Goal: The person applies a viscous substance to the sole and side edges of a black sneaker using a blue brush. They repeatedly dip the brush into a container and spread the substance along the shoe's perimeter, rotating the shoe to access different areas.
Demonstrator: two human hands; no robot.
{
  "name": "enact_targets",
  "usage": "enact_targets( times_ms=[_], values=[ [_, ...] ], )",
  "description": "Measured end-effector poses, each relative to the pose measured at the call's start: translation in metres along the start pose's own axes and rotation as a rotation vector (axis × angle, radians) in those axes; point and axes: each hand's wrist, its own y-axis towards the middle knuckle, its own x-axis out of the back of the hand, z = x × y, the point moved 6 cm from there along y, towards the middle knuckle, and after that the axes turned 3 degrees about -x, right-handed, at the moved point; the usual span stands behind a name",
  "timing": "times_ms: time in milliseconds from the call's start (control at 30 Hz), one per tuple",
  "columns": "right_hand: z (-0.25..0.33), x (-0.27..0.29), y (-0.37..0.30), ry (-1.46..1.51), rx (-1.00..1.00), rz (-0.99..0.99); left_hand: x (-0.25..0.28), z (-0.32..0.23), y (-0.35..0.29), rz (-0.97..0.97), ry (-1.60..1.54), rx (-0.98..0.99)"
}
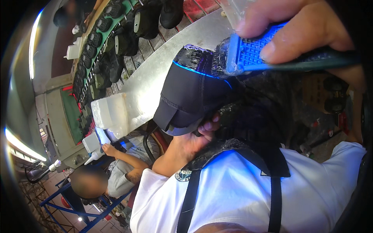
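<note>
My left hand [206, 127] is closed on a black shoe upper [186, 87], gripping it from below and tilting it up. A glossy wet-looking band runs along the upper's raised edge, and a thin line beneath it glows blue-violet. In my right hand [303, 35] is a blue brush [252, 50] with a grid-textured block and a dark handle; the fingers press on the block. Its dark, clumped bristles [221, 58] touch the glossy band at the upper's right side. Part of my left hand's grip is hidden behind the upper.
A pale metal worktop [155, 73] curves behind the upper, with a translucent plastic container [110, 112] on it. Beyond is a rack with rows of dark shoes [124, 42]. At the left a seated co-worker's hand [110, 150] touches a white object. A dark apron [233, 145] covers my chest.
</note>
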Motion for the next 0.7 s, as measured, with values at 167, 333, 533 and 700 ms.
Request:
enact_targets(
  times_ms=[167,333,533,700],
  values=[
    [0.012,-0.002,-0.005,0.012,0.033,-0.036,-0.005,0.012,0.007,0.095,-0.103,0.079],
    [0.019,-0.008,-0.012,-0.272,-0.097,0.128,-0.013,0.025,0.011,0.236,-0.233,0.176],
    [0.002,-0.016,-0.031,-0.280,-0.164,0.158,-0.012,0.031,0.016,0.337,-0.314,0.259],
    [-0.001,-0.021,-0.042,-0.245,-0.148,0.126,-0.012,0.032,0.019,0.394,-0.339,0.280]
  ],
)
